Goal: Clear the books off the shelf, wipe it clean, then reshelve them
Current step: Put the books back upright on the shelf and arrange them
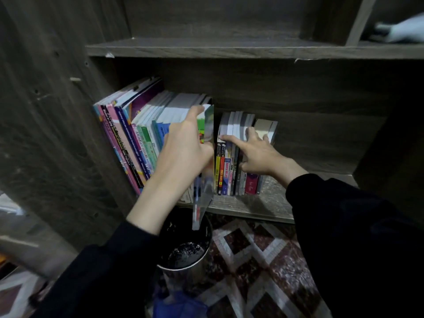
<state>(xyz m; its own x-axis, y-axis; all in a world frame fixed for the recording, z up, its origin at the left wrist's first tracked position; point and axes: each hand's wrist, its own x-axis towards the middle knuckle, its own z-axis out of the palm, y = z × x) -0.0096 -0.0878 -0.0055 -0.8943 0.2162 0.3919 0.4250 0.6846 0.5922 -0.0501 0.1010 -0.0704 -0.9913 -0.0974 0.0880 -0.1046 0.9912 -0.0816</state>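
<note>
On the lower shelf (270,203), a thin book (206,143) is gripped by the left hand (183,145) between tall books (137,134) and paperbacks (231,157), on which the right hand (257,152) rests open-fingered; below, a metal bin (185,251) holds dark debris.

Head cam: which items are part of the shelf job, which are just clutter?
Job:
- tall books, left
- green-covered book, gripped by left hand
- small books, under right hand
- shelf

Clutter:
- metal bin
- patterned rug
- pale object, upper right
</note>
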